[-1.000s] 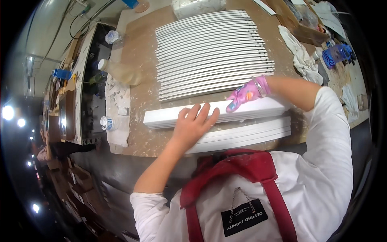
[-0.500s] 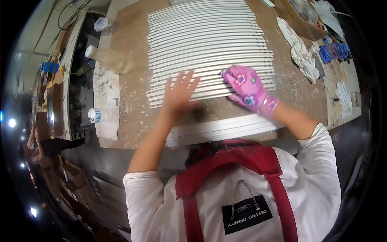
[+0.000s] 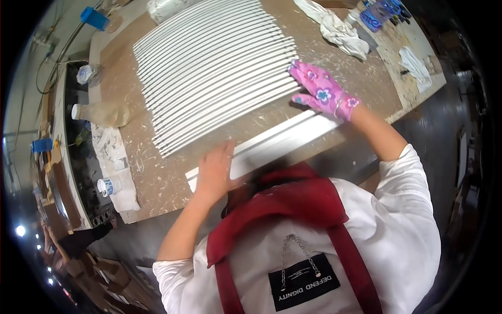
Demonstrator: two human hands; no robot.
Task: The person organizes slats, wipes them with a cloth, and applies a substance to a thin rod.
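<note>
Strips (image 3: 217, 73), white and narrow, lay in a close row across the brown worktable (image 3: 141, 183). Watching remotely, I saw loose white pieces (image 3: 280, 140) between that row and the near edge. My bare left hand (image 3: 215, 170) lay over their left end, fingers extended; I couldn't tell whether it gripped. My gloved right hand (image 3: 319, 91) was open, thumb apart, beside the row's right ends. A cloudy bottle (image 3: 107, 114) lay to the left.
</note>
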